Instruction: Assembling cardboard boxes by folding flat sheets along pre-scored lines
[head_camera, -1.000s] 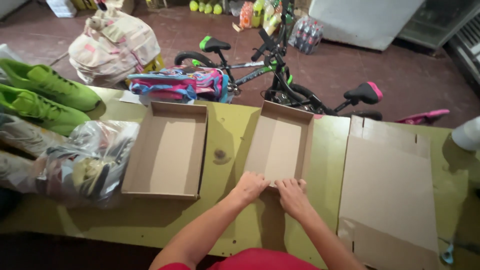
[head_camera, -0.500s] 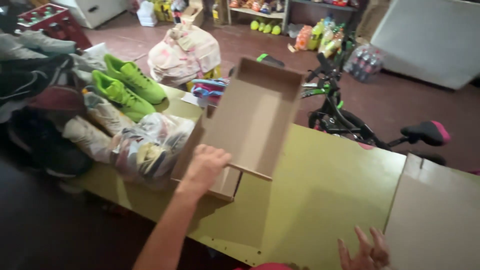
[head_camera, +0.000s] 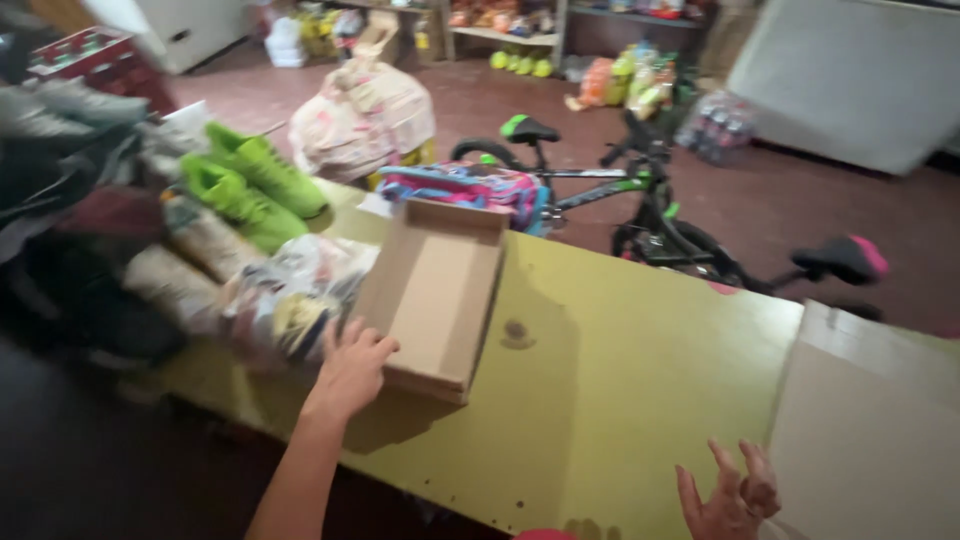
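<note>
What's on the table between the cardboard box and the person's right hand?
Only bare yellow-green table with a small dark mark beside the cardboard box; right hand.
</note>
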